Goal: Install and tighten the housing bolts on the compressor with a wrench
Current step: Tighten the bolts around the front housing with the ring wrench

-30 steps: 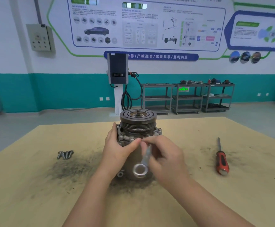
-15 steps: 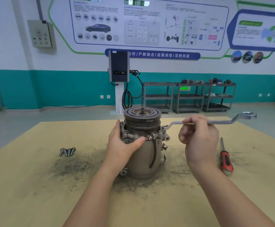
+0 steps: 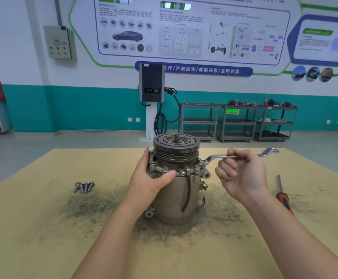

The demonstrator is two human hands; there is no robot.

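Head view: your compressor stands upright near the middle of the counter, pulley end up, on a patch of dark grime. Your left hand wraps the left side of its upper housing, fingers curled behind the flange and thumb pressed across the front just below the bolt heads. Your right hand is just to the right of the compressor, fingers curled round the shank of the wrench. The wrench lies roughly level; its near ring end sits over a bolt on the right side of the housing flange, and its far end points toward the counter's right edge. Several bolts are seated round the flange, their heads showing along the front.

Four loose bolts lie side by side toward the left edge of the counter, well apart from the compressor. A screwdriver with a red and black handle lies near the right edge, shaft pointing toward the far edge, partly hidden by your right forearm.
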